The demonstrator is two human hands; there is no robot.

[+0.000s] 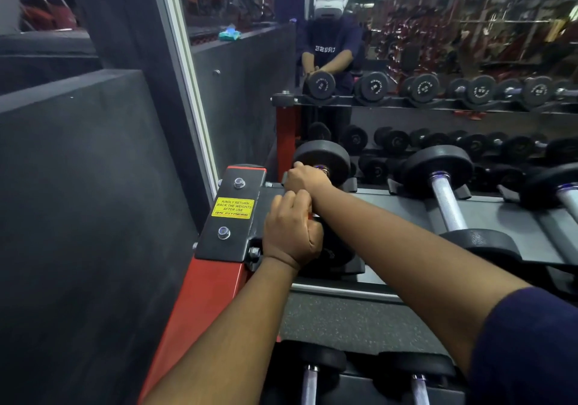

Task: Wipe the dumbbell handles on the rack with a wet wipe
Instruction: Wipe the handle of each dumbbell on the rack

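The person is bending over the top shelf of a black steel dumbbell rack with red uprights, and both hands are working at the leftmost black round-headed dumbbell. This dumbbell is lying in its cradle at the left end of the shelf, just beside a black end plate bearing a yellow printed sticker.

The right hand is reaching in from the right and is sitting against the far head, its fingers curling tightly down over the far end of the handle. The left hand is coming up from below, its fingers curling closed over the near end of the handle, touching the right wrist and covering most of the near head. The handle itself is lying hidden beneath the two hands. A small pale sliver is showing between the left fingers and the right wrist; whether it is the wet wipe cannot be told.

A second black dumbbell with a silver knurled handle is resting in the next cradle to the right, apart from both hands. More silver-handled dumbbells are sitting on the lower shelf under the forearms. A wall mirror behind the rack is reflecting the person, and a teal soft pack is lying on a dark ledge in that reflection.
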